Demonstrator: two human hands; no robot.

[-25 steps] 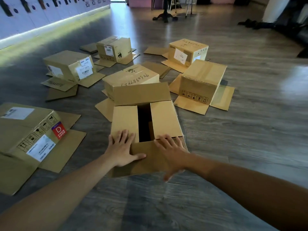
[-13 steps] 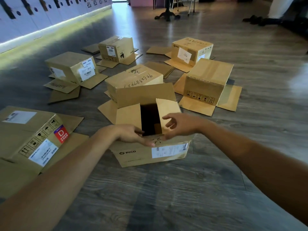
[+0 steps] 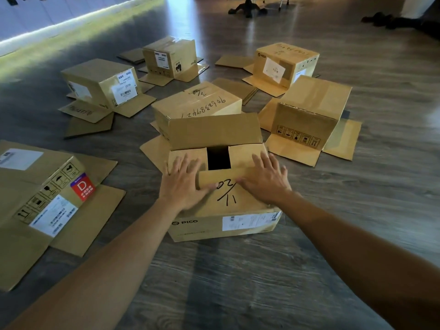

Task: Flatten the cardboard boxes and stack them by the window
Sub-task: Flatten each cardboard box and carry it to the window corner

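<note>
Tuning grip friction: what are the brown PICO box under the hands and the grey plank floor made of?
Brown PICO box: corrugated cardboard by the look, matte kraft finish; flaps crease sharply, marker ink and a paper label sit on it. Grey plank floor: wood or wood-look laminate, can't tell which; grain lines, plank seams, semi-gloss sheen reflecting light.

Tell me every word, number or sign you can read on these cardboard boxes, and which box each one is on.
"PICO": front of the box under both hands.
"02/11", handwritten: near flap of that box.
"D": red sticker on the left box.
"PICO": far right box.
Handwritten digits, upside down, roughly "906233894427": middle box.
Handling pictograms: right box, left box.
White shipping labels: too small to read.
</note>
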